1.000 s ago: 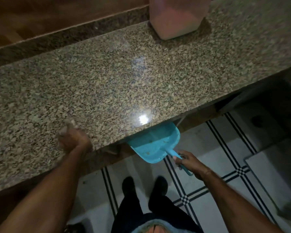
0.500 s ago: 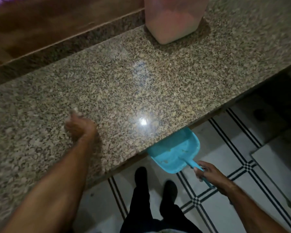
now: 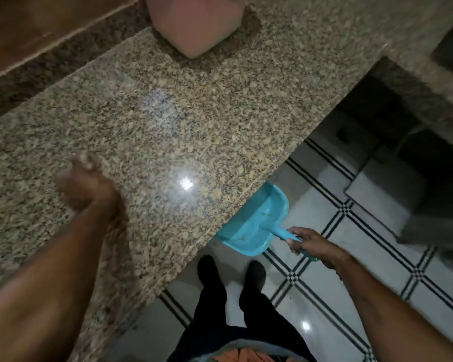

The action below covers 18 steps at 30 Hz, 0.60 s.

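Observation:
A turquoise dustpan point(image 3: 256, 226) is held just under the front edge of the speckled granite counter point(image 3: 220, 108), its mouth tucked beneath the edge. Some crumbs lie in its pan. My right hand point(image 3: 311, 244) grips the dustpan's handle below the counter. My left hand point(image 3: 84, 184) is on the countertop to the left, blurred by motion, fingers curled round a small pale thing point(image 3: 87, 160) that sticks out past them; what it is cannot be made out.
A pink translucent container point(image 3: 194, 24) stands at the back of the counter against a brown wall ledge point(image 3: 37, 30). Below are white floor tiles with black lines point(image 3: 351, 257), my dark trouser legs and shoes point(image 3: 230, 280), and a dark recess point(image 3: 403, 142) at the right.
The dustpan and my right hand have slid rightward along the counter's edge. My left hand has moved right and farther onto the countertop. The view has turned.

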Each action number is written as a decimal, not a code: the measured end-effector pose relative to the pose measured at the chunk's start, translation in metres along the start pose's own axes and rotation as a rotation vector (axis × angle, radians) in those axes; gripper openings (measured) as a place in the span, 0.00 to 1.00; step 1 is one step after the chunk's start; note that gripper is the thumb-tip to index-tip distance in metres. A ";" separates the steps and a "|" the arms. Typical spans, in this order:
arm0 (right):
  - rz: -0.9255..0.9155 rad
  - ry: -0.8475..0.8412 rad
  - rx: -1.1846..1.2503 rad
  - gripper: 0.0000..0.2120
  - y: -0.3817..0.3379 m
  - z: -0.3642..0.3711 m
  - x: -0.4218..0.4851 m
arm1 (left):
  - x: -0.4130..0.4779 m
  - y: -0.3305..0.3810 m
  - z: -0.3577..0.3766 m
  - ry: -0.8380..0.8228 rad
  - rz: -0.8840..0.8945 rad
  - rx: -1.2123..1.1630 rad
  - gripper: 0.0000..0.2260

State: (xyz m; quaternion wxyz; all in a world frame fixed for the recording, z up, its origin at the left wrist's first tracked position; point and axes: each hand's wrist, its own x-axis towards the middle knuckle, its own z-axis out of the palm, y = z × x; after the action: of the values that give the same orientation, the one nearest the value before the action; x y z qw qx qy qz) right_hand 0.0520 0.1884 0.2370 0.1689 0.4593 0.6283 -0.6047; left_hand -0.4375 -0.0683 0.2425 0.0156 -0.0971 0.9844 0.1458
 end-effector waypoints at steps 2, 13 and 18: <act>0.002 0.022 0.001 0.03 0.008 -0.006 -0.003 | -0.002 0.014 0.010 0.082 -0.171 -0.044 0.20; 0.033 0.028 0.110 0.08 0.004 -0.008 -0.004 | 0.023 0.113 0.108 -0.041 0.342 -0.267 0.27; 0.041 0.077 0.140 0.08 0.008 -0.017 -0.010 | 0.010 0.170 0.112 -0.092 0.349 -0.275 0.24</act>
State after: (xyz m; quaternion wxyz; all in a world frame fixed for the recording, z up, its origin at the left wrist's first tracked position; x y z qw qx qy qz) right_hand 0.0693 0.1989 0.2429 0.1244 0.5058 0.5808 -0.6256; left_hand -0.4800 0.1219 0.1829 0.0217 0.0802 0.9554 0.2834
